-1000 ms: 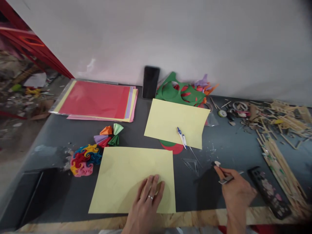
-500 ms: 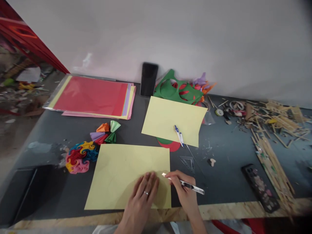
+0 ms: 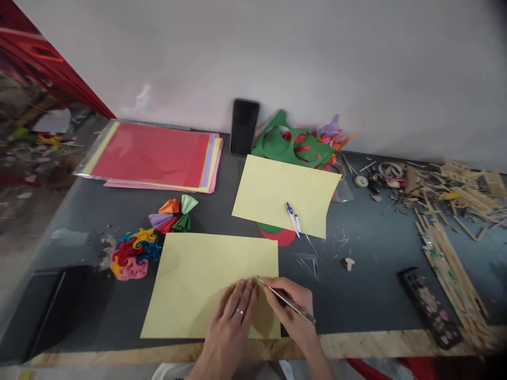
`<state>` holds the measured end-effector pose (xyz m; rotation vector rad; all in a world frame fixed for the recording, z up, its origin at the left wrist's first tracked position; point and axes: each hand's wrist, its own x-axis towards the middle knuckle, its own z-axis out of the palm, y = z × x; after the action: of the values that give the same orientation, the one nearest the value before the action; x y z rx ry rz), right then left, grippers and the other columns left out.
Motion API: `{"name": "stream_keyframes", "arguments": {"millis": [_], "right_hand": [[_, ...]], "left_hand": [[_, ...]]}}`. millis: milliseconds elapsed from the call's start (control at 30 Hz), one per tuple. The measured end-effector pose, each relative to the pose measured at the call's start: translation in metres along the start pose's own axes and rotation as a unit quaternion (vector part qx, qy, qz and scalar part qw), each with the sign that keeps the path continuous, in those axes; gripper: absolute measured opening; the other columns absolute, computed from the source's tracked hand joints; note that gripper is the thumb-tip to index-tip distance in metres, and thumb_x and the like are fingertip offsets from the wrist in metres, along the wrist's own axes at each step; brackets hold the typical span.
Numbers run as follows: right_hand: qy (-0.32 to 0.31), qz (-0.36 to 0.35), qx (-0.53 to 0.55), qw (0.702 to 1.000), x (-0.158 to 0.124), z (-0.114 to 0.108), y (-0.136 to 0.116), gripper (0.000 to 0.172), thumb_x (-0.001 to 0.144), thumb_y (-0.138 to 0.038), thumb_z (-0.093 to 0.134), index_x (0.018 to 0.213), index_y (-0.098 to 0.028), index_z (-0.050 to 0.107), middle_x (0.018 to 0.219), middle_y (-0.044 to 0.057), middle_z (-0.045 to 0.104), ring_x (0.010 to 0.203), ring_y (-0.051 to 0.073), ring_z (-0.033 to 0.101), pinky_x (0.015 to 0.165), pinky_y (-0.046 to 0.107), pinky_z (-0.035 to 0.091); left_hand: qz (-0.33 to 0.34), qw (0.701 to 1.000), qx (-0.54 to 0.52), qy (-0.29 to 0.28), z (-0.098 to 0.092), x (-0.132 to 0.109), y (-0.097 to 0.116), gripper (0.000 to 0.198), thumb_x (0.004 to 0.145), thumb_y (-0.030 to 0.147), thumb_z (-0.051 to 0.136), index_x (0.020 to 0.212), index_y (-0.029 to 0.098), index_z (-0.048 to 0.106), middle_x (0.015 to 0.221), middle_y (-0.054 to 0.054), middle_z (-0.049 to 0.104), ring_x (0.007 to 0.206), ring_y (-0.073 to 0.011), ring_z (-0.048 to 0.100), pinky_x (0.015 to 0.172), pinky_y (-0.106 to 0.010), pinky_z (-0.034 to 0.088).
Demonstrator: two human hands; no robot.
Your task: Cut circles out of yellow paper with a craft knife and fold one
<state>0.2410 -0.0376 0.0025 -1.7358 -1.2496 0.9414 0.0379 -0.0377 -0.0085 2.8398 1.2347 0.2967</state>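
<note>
Lying flat; yellow sheet (image 3: 198, 285) (rectangular)

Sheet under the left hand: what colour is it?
Pale yellow; sheet shows best in head view.

Your left hand (image 3: 233, 314) covers part of the near yellow sheet (image 3: 206, 274). The slim tool (image 3: 293, 304) in your right hand (image 3: 295, 309) has a tip too small for you to tell whether it touches. The far yellow sheet (image 3: 273, 184) hides part of the red paper piece (image 3: 283, 238). At far left, your floor clutter (image 3: 51, 124) blurs.
</note>
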Motion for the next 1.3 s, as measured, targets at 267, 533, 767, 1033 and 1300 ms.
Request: {"name": "stream_keyframes", "arguments": {"millis": [267, 533, 767, 1033, 1300], "right_hand": [[0.044, 0.027, -0.021, 0.998, 0.0, 0.006, -0.001, 0.026, 0.088, -0.049, 0.074, 0.084, -0.025, 0.082, 0.076, 0.002, 0.082, 0.066, 0.018, 0.076, 0.062, 0.023, 0.059], [0.044, 0.026, -0.01, 0.999, -0.001, 0.008, -0.004, 0.029, 0.089, -0.05, 0.073, 0.081, -0.024, 0.081, 0.075, 0.003, 0.082, 0.066, 0.018, 0.076, 0.062, 0.023, 0.058], [0.007, -0.001, -0.01, 1.0, 0.004, 0.001, -0.006, 0.022, 0.09, -0.044, 0.075, 0.083, -0.024, 0.081, 0.077, 0.002, 0.083, 0.066, 0.017, 0.078, 0.062, 0.02, 0.06], [-0.023, -0.025, -0.036, 0.999, 0.003, -0.008, -0.007, 0.013, 0.092, -0.04, 0.072, 0.09, -0.032, 0.082, 0.08, 0.003, 0.084, 0.069, 0.019, 0.08, 0.062, 0.021, 0.063], [0.022, 0.002, -0.042, 0.999, -0.008, -0.007, -0.013, 0.021, 0.093, -0.043, 0.071, 0.086, -0.026, 0.082, 0.076, 0.001, 0.083, 0.063, 0.017, 0.078, 0.059, 0.019, 0.06]], "left_hand": [[-0.002, 1.0, 0.007, -0.009, 0.001, -0.001, -0.001, 0.069, 0.089, 0.013, 0.048, 0.156, 0.023, 0.051, 0.16, 0.002, 0.058, 0.155, -0.0187, 0.042, 0.121, -0.033, 0.045], [-0.002, 1.0, 0.013, 0.001, 0.004, -0.001, -0.001, 0.064, 0.086, 0.016, 0.056, 0.149, 0.02, 0.059, 0.164, -0.002, 0.053, 0.159, -0.0224, 0.033, 0.118, -0.034, 0.049], [0.004, 0.999, 0.032, 0.005, 0.0, 0.002, -0.004, 0.061, 0.09, 0.013, 0.048, 0.148, 0.022, 0.062, 0.158, 0.004, 0.06, 0.15, -0.0171, 0.047, 0.117, -0.03, 0.049], [0.006, 1.0, 0.026, -0.003, 0.001, 0.001, -0.005, 0.061, 0.09, 0.012, 0.046, 0.149, 0.022, 0.06, 0.159, 0.004, 0.06, 0.144, -0.0173, 0.055, 0.113, -0.031, 0.054], [-0.001, 1.0, 0.011, -0.002, 0.0, 0.002, -0.005, 0.067, 0.088, 0.011, 0.048, 0.153, 0.026, 0.056, 0.16, 0.003, 0.058, 0.153, -0.0185, 0.044, 0.114, -0.03, 0.05]]}}
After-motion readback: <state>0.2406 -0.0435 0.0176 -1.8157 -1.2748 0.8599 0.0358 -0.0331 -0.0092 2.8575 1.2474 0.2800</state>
